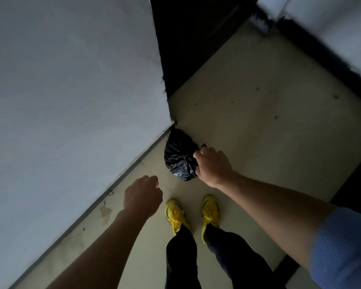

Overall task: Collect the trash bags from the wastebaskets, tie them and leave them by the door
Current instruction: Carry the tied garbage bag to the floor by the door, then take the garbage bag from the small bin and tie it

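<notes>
A small black trash bag (pixel 178 156), bunched at its top, sits on the pale floor at the foot of a grey wall corner (pixel 171 119). My right hand (pixel 214 165) is closed on the bag's gathered neck at its right side. My left hand (pixel 142 197) hangs a little lower and to the left, fingers curled in with nothing in them, apart from the bag.
A grey wall (pixel 71 101) fills the left side, with a dark opening (pixel 186 49) just beyond its corner. My feet in yellow shoes (pixel 176 215) stand right behind the bag. Beige floor (pixel 269 111) stretches to the right, bordered by a dark baseboard strip (pixel 321 59).
</notes>
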The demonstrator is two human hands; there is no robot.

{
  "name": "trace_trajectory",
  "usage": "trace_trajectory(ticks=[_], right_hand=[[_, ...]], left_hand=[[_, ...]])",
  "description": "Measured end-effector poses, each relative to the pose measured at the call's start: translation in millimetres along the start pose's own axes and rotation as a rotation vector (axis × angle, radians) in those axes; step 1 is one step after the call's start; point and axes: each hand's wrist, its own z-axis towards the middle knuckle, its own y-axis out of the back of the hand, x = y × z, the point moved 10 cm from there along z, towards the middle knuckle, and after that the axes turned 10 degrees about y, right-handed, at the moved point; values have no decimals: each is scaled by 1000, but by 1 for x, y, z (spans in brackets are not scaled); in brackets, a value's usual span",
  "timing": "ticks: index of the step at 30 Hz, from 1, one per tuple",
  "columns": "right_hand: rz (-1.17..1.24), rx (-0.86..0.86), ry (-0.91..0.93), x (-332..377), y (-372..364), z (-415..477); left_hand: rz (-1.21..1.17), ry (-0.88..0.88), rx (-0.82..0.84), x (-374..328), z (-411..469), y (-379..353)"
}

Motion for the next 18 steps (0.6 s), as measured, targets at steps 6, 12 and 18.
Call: trace_trajectory(ticks=[6, 12, 18], right_hand=[[-188, -44, 311, 96, 97, -79], [-416, -17, 643, 199, 144, -129], [-592, -117, 991, 345, 188, -170]], left_hand=[[-36, 111, -104, 30, -126, 71], [-46, 337, -213, 85, -248, 95], [-136, 586, -383, 165, -380, 119]])
